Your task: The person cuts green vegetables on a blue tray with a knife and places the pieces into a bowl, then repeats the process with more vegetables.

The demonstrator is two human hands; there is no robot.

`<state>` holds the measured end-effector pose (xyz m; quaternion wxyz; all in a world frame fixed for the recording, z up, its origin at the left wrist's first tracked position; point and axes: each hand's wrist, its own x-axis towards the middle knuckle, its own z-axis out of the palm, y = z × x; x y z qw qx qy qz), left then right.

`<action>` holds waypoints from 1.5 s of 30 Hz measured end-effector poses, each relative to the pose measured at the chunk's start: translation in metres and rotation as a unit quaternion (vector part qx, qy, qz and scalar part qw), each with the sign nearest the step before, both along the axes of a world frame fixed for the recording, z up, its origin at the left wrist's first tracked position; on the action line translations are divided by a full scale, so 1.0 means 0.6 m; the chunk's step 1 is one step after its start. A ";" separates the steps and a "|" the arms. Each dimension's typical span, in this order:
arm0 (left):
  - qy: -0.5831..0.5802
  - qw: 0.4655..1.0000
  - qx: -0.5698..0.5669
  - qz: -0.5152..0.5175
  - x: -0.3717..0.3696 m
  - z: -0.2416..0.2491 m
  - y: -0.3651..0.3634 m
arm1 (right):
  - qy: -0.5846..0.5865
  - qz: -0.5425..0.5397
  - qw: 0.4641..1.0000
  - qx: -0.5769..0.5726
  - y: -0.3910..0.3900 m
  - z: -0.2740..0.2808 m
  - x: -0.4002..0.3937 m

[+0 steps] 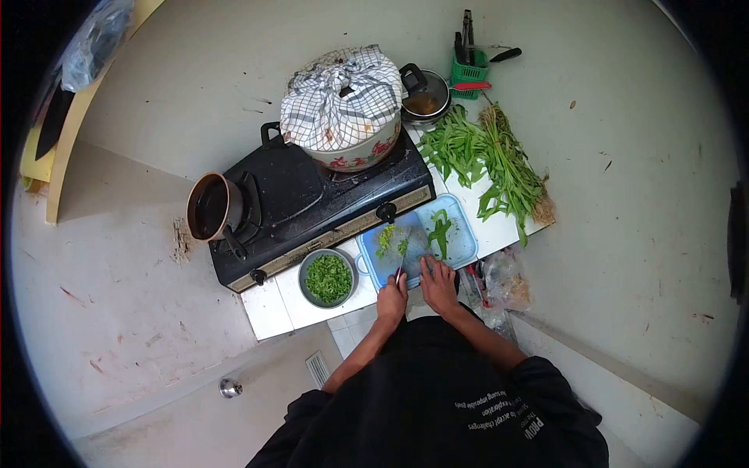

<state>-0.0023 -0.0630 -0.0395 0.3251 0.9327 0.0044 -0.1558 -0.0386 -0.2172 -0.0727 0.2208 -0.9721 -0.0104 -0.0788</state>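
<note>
My left hand (392, 299) is closed around the handle of a knife (402, 248), whose narrow blade points away from me over the blue cutting board (466, 232). Beside it, my right hand (439, 285) rests at the near edge of the board with its fingers apart. Chopped green bits (385, 240) lie to the left of the blade. Several whole green leaves (440, 232) lie on the board's right part. A grey bowl (303, 290) of chopped greens (328, 278) stands left of the board.
Behind the board is a black gas stove (296, 222) with a cloth-covered pot (355, 162) and a small saucepan (232, 210). Bunches of leafy greens (507, 168) lie at right on the white tiled counter (269, 306). A pan (429, 101) and a green utensil basket (468, 74) stand behind.
</note>
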 end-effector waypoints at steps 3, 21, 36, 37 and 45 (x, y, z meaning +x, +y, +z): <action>0.019 1.000 -0.008 -0.001 0.005 0.028 0.001 | -0.031 -0.004 0.998 0.051 -0.013 0.015 0.003; -0.033 0.998 0.026 0.036 0.038 0.017 0.038 | -0.080 -0.023 0.982 0.168 -0.076 0.036 0.131; 0.054 0.992 -0.043 -0.106 -0.040 0.024 0.028 | -0.018 -0.066 0.995 0.068 -0.183 0.021 0.176; 0.064 0.993 -0.028 -0.094 -0.035 0.027 0.030 | -0.015 -0.073 0.990 0.118 -0.186 0.016 0.177; 0.041 0.999 0.013 -0.002 0.012 0.032 0.063 | 0.054 -0.133 0.821 0.553 -0.165 -0.035 0.165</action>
